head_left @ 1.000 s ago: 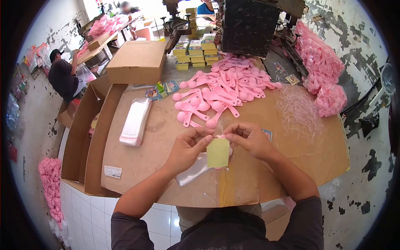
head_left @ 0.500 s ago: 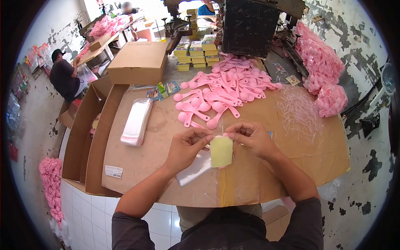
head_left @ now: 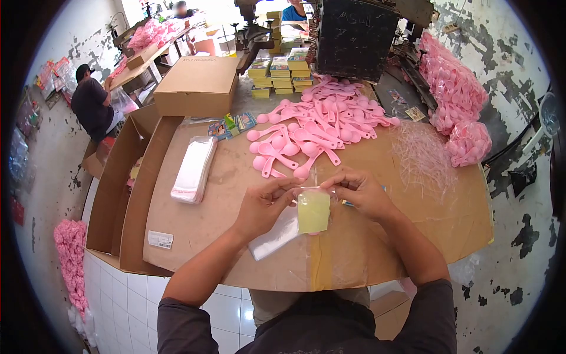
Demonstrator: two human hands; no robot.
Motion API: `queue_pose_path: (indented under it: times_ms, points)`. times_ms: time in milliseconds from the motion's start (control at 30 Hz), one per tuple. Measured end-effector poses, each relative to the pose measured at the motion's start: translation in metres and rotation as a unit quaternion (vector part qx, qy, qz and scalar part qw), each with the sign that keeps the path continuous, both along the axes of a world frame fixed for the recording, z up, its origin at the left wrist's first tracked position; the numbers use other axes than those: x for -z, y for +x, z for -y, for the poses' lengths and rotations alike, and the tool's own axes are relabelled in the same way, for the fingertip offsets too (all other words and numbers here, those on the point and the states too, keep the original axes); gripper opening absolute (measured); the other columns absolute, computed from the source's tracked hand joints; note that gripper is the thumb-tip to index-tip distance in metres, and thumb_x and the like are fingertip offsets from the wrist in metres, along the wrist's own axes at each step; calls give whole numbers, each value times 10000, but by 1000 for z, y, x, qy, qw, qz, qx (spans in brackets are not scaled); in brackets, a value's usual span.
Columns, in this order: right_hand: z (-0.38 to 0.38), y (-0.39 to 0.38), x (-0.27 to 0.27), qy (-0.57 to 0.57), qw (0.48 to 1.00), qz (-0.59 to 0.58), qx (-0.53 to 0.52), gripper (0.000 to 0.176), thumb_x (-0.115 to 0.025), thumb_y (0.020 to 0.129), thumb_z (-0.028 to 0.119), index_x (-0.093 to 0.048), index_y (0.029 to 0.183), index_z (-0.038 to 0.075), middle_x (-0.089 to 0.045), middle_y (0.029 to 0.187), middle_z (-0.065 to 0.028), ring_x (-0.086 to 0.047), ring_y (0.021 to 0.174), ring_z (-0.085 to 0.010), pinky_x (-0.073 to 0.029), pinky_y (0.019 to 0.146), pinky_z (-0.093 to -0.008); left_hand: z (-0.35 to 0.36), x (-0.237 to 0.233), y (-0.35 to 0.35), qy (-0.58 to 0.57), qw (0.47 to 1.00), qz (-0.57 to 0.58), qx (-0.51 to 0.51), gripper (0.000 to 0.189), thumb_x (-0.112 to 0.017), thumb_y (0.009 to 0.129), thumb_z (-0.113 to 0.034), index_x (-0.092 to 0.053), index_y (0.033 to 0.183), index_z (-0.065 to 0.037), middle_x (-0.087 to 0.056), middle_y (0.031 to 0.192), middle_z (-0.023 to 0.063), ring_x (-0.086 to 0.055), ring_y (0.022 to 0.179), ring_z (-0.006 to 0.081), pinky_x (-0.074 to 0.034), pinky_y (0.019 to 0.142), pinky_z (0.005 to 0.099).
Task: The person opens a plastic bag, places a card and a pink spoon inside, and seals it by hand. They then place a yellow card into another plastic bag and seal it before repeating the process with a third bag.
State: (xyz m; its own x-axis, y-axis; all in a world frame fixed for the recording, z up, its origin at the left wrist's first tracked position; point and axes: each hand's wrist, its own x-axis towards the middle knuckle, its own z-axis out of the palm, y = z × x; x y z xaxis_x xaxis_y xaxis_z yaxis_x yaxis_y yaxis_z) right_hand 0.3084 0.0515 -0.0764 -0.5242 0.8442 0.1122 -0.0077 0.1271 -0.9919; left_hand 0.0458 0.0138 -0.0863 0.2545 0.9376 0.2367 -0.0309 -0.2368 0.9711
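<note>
Between my two hands hangs a small clear plastic bag [head_left: 318, 189] with a pale yellow card [head_left: 313, 212] in it. A bit of pink shows below the card; most of what lies behind is hidden. My left hand [head_left: 268, 203] pinches the bag's upper left corner between thumb and fingers. At the upper right, my right hand [head_left: 361, 193] is closed on the bag's edge. Under my left wrist lies a stack of clear bags [head_left: 276, 237]. Just beyond my fingers spreads a heap of pink measuring spoons [head_left: 324, 121].
Another stack of clear bags [head_left: 194, 170] lies left on the cardboard-covered table [head_left: 401, 236]. Stacks of cards [head_left: 280, 74], a closed carton [head_left: 197, 85] and a black box [head_left: 354, 41] stand behind. Thin plastic strips [head_left: 421, 162] lie right. A person [head_left: 94, 103] sits far left.
The bag and card have risen slightly, and the clear film now shows over the card. My right fingers have shifted a little along the bag's top edge.
</note>
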Motion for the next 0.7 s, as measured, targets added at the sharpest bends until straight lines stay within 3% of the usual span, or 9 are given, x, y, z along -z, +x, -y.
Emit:
queue_pose_path:
  times_ms: [133, 333, 533, 700]
  points:
    - [-1, 1, -2, 23, 1000, 7, -8, 179, -658, 981, -6, -750, 1134, 7, -667, 1024, -13, -644, 905, -89, -518, 814, -260, -4, 0, -6, 31, 998, -50, 13, 221, -633, 996, 15, -725, 1197, 26, -757, 1112, 101, -720, 1029, 155, -615, 901, 304]
    - [-5, 5, -5, 47, 998, 20, -28, 191, -627, 987, -7, -757, 1126, 2, -671, 1029, -35, -649, 884, -102, -517, 772, -262, -7, 4, -8, 30, 999, -29, 31, 253, -649, 968, 54, -743, 1196, 1, -739, 1140, 91, -699, 987, 127, -590, 851, 271]
    - [-4, 5, -11, 14, 999, 6, -35, 166, -660, 1003, 104, -772, 1065, -2, -684, 1016, -44, -636, 845, -99, -512, 760, -258, -6, 3, -7, 0, 999, -4, 39, 252, -644, 945, 76, -745, 1170, 22, -725, 1146, 96, -692, 981, 126, -592, 846, 276]
    - [0, 3, -12, 22, 999, 43, -16, 163, -704, 986, 101, -760, 1087, -13, -683, 1029, -45, -634, 887, -97, -502, 773, -255, -7, 3, -6, -8, 999, -1, 38, 205, -643, 976, 12, -739, 1154, 42, -725, 1132, 96, -689, 974, 124, -591, 829, 281]
